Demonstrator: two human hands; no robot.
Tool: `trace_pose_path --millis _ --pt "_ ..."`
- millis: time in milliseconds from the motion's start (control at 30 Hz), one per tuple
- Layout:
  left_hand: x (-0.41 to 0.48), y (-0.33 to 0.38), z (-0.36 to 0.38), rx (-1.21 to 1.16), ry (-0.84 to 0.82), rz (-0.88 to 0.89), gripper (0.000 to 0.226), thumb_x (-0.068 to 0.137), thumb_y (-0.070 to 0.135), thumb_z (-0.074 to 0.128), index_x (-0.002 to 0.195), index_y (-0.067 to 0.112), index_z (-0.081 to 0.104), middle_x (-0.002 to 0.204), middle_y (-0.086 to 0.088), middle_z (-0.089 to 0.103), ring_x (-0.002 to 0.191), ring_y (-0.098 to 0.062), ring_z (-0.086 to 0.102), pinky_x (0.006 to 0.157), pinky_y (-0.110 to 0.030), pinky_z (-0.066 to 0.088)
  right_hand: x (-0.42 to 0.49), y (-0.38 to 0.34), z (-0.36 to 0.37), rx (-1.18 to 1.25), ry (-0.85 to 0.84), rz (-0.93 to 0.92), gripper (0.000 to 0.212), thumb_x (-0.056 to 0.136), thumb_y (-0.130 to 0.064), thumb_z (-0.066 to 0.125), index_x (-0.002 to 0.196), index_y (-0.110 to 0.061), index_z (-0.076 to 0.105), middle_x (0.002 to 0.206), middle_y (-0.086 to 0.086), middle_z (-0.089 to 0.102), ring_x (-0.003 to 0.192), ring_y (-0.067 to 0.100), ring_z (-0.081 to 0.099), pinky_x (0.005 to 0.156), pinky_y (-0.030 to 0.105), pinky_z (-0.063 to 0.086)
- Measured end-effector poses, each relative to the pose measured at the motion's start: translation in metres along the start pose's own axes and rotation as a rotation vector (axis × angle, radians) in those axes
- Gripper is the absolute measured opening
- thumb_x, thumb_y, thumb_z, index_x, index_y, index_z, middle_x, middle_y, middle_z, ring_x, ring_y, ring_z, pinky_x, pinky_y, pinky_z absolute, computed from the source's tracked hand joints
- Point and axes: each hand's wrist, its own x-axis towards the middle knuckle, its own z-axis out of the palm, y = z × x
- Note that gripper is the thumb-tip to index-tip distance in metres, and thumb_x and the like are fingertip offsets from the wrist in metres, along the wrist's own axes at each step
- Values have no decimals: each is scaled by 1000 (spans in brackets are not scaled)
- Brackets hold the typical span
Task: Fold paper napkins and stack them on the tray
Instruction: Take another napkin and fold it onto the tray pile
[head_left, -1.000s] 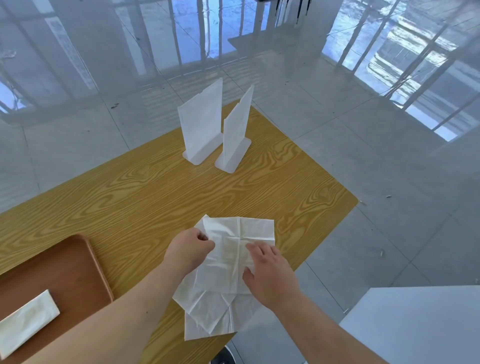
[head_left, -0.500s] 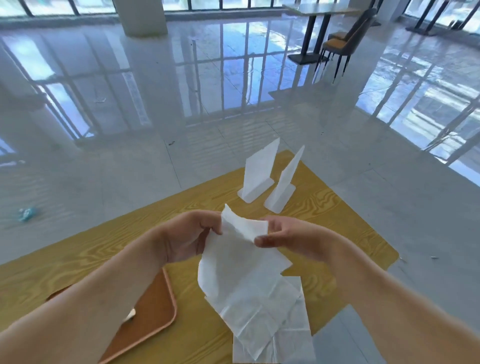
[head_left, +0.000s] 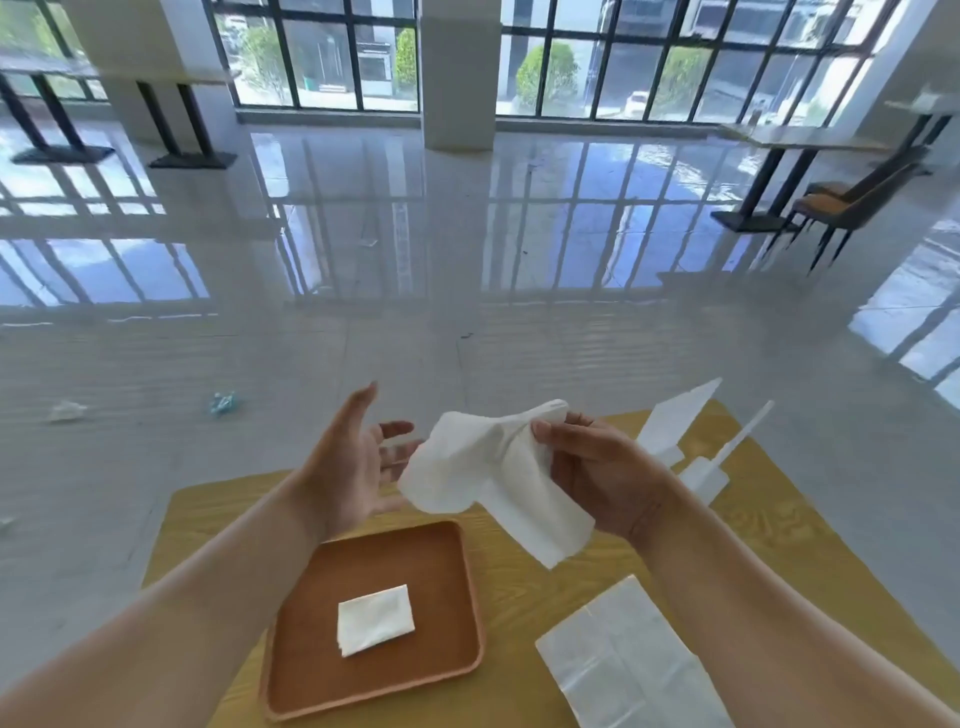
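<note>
A loose white paper napkin (head_left: 493, 473) hangs in the air above the yellow wood-grain table (head_left: 524, 587), held up over the far edge of the tray. The right hand (head_left: 602, 473) pinches its upper corner between thumb and fingertips; the sheet billows and drapes down and to the left. The left hand (head_left: 348, 462) is raised beside it, palm turned inward, fingers spread and gripping nothing, the fingertips just beside the napkin's left bulge; whether they touch it cannot be told. Below, a brown wooden tray (head_left: 447, 665) rests on the table and carries one folded napkin (head_left: 375, 619) near its centre. An unfolded flat napkin (head_left: 623, 660) lies on the table right of the tray, partly under the right forearm. Two upright white sign stands (head_left: 675, 426) occupy the table's far right corner. Beyond lies a glossy tiled floor (head_left: 467, 260).
</note>
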Motion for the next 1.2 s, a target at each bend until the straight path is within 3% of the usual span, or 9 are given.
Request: trace_pose_path --millis 67,200,433,533,667,767,900,1067,1200 --pt "-7 -14 -28 47 -15 -65 102 70 95 44 139 21 55 143 -13 64 139 -31 50 119 -64 20 14 0 16 19 47 -33 39 88 -20 71 115 7 64 97 18 72 85 30 72 76 40 61" --pt "-24 -39 -52 68 -141 -110 129 52 106 48 150 23 44 162 -6 43 150 -25 37 122 -59 19 34 6 43 67 64 -75 57 97 -23 60 139 14 50 113 23 65 97 35 66 84 45 58" --pt "-38 -33 -40 29 -335 101 71 89 64 67 150 30 50 154 1 57 145 -19 48 119 -50 32 55 19 68 92 14 -66 59 103 -25 52 148 12 41 123 26 58 109 40 61 90 47 55" --pt "-43 -21 -39 -91 -271 155 54 89 26 79 137 7 64 140 -17 67 130 -32 63 103 -48 55 59 24 64 55 92 -90 60 96 -19 61 142 15 45 118 27 64 105 39 63 90 48 56" --pt "-40 -7 -50 -43 -60 233 19 80 12 84 99 11 84 109 -16 79 93 -24 78 77 -34 64 55 25 48 -134 300 -85 49 83 -9 76 128 6 62 116 21 71 104 36 68 85 48 59" --pt "-39 4 -54 93 32 302 30 85 9 78 115 15 76 112 -15 79 93 -22 76 76 -34 61 52 24 39 -305 450 -67 57 87 -3 78 138 -9 54 111 14 77 96 27 76 76 38 62" --pt "-34 11 -62 225 145 348 64 86 5 80 138 26 49 112 -19 73 99 -31 74 80 -39 61 54 27 31 -504 467 -57 94 90 -3 77 163 -21 20 92 8 81 92 25 77 96 45 59" --pt "-31 15 -70 504 161 438 28 88 10 81 113 17 71 89 -9 81 88 -29 76 74 -36 62 54 25 28 -880 467 -49 38 93 -13 75 128 -25 67 96 21 78 87 30 72 100 57 53" --pt "-30 20 -69 735 236 529 10 84 19 86 84 23 77 71 6 75 71 -11 67 70 -31 53 55 21 29 -1192 516 -49 10 91 -25 74 84 -33 76 72 -9 75 61 7 65 63 33 55"
